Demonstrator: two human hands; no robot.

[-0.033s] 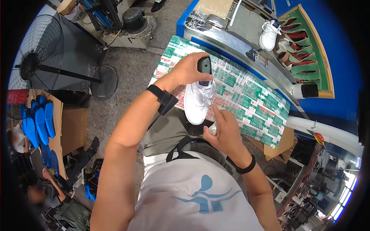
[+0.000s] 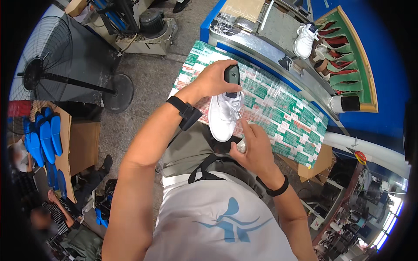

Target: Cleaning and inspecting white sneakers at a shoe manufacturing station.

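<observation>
A white lace-up sneaker [image 2: 220, 119] points its toe toward me, with a dark shoe last [image 2: 232, 75] rising from its opening. My left hand [image 2: 215, 78] is closed around the top of that last at the heel end. Beside the sneaker's right side, my right hand [image 2: 259, 150] is closed, with its index finger stretched toward the laces. A whitish rounded piece [image 2: 241, 145] shows between its thumb and fingers, and a thin tip near the index finger reaches the shoe's side. Most of this tool is hidden by the hand.
Under the shoe is a table [image 2: 278, 115] covered in green-and-white printed paper and clear film. A metal machine bench [image 2: 261, 48] borders its far side, carrying another white sneaker [image 2: 303, 43]. To the left stand a fan [image 2: 35, 75] and a rack with blue shoe forms [image 2: 45, 135]; people sit beyond.
</observation>
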